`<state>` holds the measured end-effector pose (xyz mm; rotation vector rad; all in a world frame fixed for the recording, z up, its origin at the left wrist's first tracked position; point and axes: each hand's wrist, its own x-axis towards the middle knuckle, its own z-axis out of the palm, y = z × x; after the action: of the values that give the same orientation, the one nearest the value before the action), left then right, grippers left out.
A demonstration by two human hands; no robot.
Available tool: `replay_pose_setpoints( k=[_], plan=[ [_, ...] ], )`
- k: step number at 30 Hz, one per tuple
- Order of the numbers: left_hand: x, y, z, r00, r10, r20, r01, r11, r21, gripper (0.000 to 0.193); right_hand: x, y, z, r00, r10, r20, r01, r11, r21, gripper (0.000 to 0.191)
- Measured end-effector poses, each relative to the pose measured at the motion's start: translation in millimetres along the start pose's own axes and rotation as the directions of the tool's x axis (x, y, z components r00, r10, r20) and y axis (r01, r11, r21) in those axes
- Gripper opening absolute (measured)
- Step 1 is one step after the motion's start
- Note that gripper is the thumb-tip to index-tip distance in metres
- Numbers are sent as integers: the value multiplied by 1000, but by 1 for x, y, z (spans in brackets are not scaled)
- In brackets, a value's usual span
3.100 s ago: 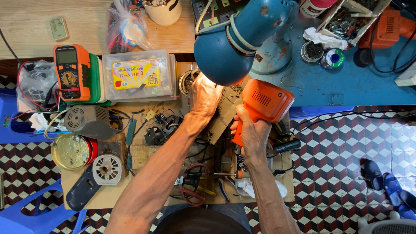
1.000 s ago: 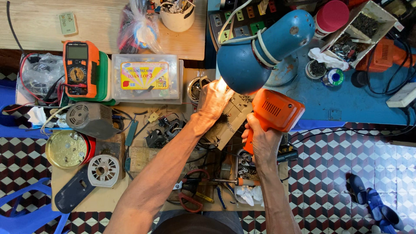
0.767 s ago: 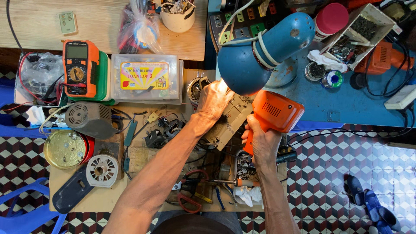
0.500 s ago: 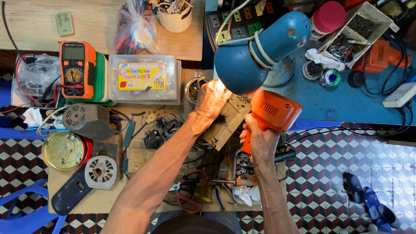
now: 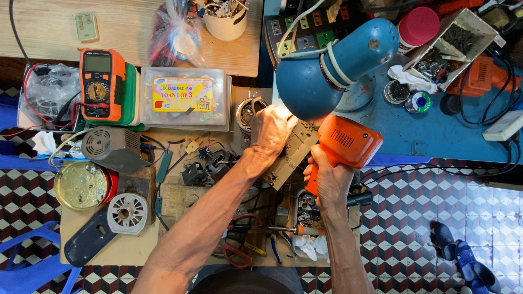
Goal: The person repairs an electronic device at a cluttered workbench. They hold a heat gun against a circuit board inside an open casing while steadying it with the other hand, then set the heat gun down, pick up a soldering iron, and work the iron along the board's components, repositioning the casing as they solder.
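Observation:
My left hand (image 5: 271, 130) presses down on a tan circuit board (image 5: 293, 155) lying on the cluttered workbench, right under the lit blue desk lamp (image 5: 332, 71). My right hand (image 5: 328, 182) grips the handle of an orange pistol-shaped power tool (image 5: 348, 144), whose nose points at the board beside my left hand. The tool's tip is hidden behind the lamp shade and my fingers.
An orange multimeter (image 5: 99, 84) and a clear plastic parts box (image 5: 184, 97) stand at the back left. A grey motor (image 5: 111, 148), a round metal tin (image 5: 83, 185), a white fan part (image 5: 127, 213), red-handled scissors (image 5: 238, 251) and a screwdriver (image 5: 297, 230) lie about. A blue table (image 5: 452, 130) holds small containers.
The view has shifted slightly. Both hands keep their places: left on the board, right around the orange tool.

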<state>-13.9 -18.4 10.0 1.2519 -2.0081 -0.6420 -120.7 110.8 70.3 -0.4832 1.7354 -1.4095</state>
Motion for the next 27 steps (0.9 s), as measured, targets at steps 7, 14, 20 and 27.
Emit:
replay_pose_setpoints(
  k=[7,14,20,27],
  plan=[
    [2,9,2,992,122,-43,-115,983,141,18,0,0,1,1000,20,-11,-20,1000,20,24],
    [3,12,-2,973,225,-43,-211,953,219,15,-1,1,-3,1000,16,-3,-16,999,45,25],
    [3,14,-4,978,210,-17,-204,961,186,11,-1,-2,-10,1000,22,-22,-21,999,34,24],
    [2,12,-4,978,207,7,-206,966,154,9,3,-3,-11,1000,-6,27,4,999,51,23]
  ],
)
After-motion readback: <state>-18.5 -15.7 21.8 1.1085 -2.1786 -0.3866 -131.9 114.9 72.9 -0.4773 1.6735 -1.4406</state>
